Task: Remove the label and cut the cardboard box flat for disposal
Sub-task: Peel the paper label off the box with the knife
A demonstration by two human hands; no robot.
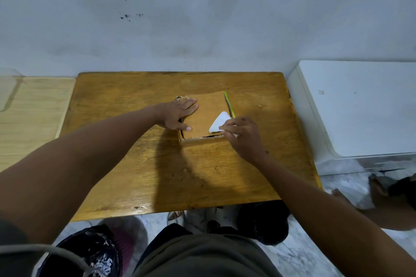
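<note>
**Peeling the label off the box top**

Sitting near the middle of the wooden table [139,164]: a small cardboard box [209,110], top flap facing up, a dark gap showing along its near edge. Curling up from the near right corner of that top — the white label [219,123], partly lifted, its pale underside showing as a triangle. Pinching the label's loose edge between thumb and fingertips: the right hand [240,135], closed narrowly on the paper, probably to draw it back across the flap. Pressing flat on the left part of the box top, fingers spread and holding nothing: the left hand [177,114], likely bracing the box against sliding or tipping under the pull.

Lying just beside the box's right edge, a thin green-and-yellow tool [229,104] — possibly a cutter, too small for telling. Flanking the table: a white appliance [360,108] to the right, a paler wooden surface [33,108] to the left. Nothing obstructing the peel itself; cutting not yet begun, judging by the box's intact shape.
</note>
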